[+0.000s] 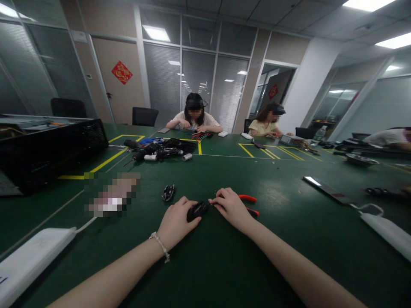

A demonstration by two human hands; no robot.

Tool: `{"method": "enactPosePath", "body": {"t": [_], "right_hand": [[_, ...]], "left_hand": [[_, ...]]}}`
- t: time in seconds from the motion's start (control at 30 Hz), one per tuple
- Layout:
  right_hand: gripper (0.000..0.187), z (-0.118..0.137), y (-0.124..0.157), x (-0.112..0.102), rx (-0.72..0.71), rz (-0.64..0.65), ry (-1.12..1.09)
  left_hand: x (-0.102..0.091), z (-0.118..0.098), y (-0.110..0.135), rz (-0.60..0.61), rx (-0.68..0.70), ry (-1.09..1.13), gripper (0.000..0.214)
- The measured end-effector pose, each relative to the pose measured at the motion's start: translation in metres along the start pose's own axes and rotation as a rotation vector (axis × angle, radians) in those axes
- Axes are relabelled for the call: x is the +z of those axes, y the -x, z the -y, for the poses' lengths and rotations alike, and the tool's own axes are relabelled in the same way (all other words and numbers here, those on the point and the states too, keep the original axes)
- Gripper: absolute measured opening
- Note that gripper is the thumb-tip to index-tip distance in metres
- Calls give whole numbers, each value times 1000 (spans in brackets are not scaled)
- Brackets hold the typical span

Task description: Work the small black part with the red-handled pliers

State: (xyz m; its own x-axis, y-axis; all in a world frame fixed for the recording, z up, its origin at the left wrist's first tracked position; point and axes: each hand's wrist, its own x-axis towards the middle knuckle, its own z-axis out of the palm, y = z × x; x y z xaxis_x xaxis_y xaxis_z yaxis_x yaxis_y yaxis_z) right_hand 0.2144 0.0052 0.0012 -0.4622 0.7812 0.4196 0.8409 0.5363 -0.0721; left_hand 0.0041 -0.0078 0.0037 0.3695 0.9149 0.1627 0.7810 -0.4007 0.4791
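Note:
My left hand is closed around a small black rounded object that looks like a computer mouse, low over the green table. Beyond its right end, the thumb and forefinger of my right hand pinch together; whatever they hold is too small to make out. Red handles of a hand tool, probably pliers, stick out from behind my right hand, which hides the rest. A loose black and silver part, apparently an open shell piece, lies past my left hand.
A black computer case stands at the left. Near it lie a pile of tools and cables. White power banks lie at both sides, with a phone at the right. Other people sit across the green table.

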Motion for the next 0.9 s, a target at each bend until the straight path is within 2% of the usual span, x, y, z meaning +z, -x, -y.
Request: {"method": "enactPosePath", "body": {"t": [0.33, 0.47, 0.57, 0.63, 0.73, 0.83, 0.9], "right_hand": [[16, 1, -3, -7, 35, 4, -73], [27, -14, 0, -16, 155, -70, -234], [30, -24, 3, -24, 203, -144, -108], [28, -26, 4, -30, 106, -164, 63], [35, -25, 5, -37, 39, -208, 215], [46, -22, 7, -39, 47, -235, 224], [42, -21, 8, -39, 74, -243, 163]], "left_hand": [[2, 3, 0, -7, 21, 4, 40], [0, 3, 0, 8, 10, 16, 44], [-1, 2, 0, 18, 5, 20, 48], [-1, 2, 0, 18, 11, 17, 50], [0, 4, 0, -1, 36, 1, 51], [1, 5, 1, -18, 59, -15, 51], [1, 5, 1, -20, 63, -21, 52]]}}
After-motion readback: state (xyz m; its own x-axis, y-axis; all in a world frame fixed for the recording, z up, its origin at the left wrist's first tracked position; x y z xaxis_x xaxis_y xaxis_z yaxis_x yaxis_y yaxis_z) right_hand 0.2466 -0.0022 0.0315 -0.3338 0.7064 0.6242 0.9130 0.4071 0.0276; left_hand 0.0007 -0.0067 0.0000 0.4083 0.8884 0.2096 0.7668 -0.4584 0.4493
